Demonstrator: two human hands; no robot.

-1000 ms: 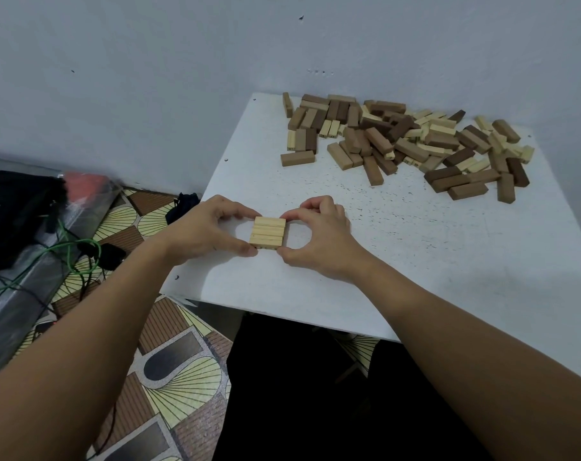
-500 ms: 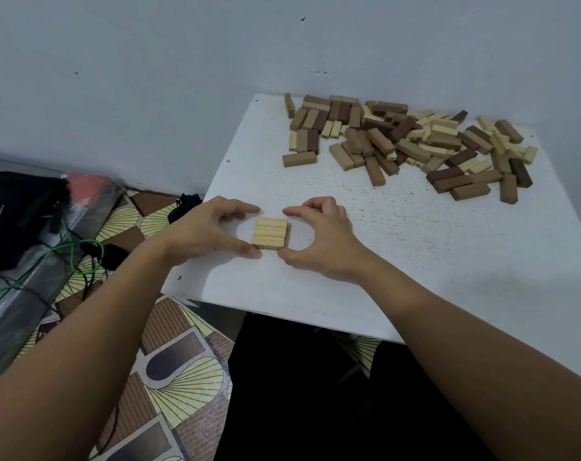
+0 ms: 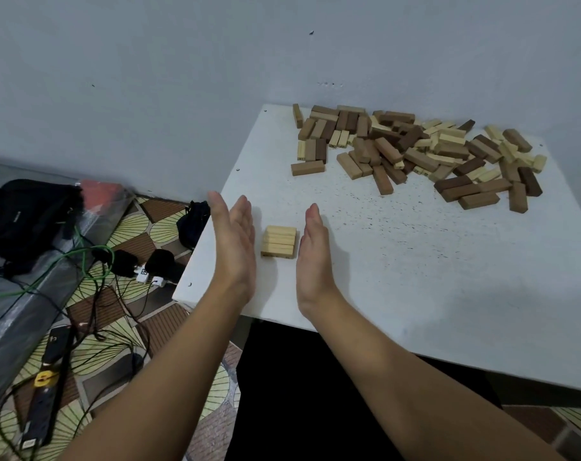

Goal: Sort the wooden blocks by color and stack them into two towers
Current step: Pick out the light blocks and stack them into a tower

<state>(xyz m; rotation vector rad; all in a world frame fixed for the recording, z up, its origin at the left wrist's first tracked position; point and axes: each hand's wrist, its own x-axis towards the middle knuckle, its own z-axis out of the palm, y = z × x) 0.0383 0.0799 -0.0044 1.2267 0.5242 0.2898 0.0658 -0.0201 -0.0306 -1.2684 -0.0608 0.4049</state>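
Both hands stood on edge on the white square tabletop (image 3: 398,261), flat and open, fingers straight and pressed together, palms facing each other. Neither hand gripped anything. Between the two palms lay the small square layer of pale wooden blocks (image 3: 279,241), several slim pieces set side by side, their long axes running across from one palm toward the other, so that the block ends faced the hands.

The left hand (image 3: 234,247) stood apart from the layer's left ends, with a strip of bare table showing between them. The right hand (image 3: 314,251) was the nearer one: its palm sat just beside the right ends, though whether it touched them could not be told. The fingertips of both hands reached beyond the layer's far edge.

Well beyond the fingertips, and off to the right of them, sprawled the loose heap of mixed pale and dark brown wooden blocks (image 3: 422,154), unsorted, at the far side of the table.

By my reading, the step in hand was squaring up the first course of the pale tower; the task was barely begun. Closing the palms along the blocks' length would bring their ends flush, the left hand having farther to travel.
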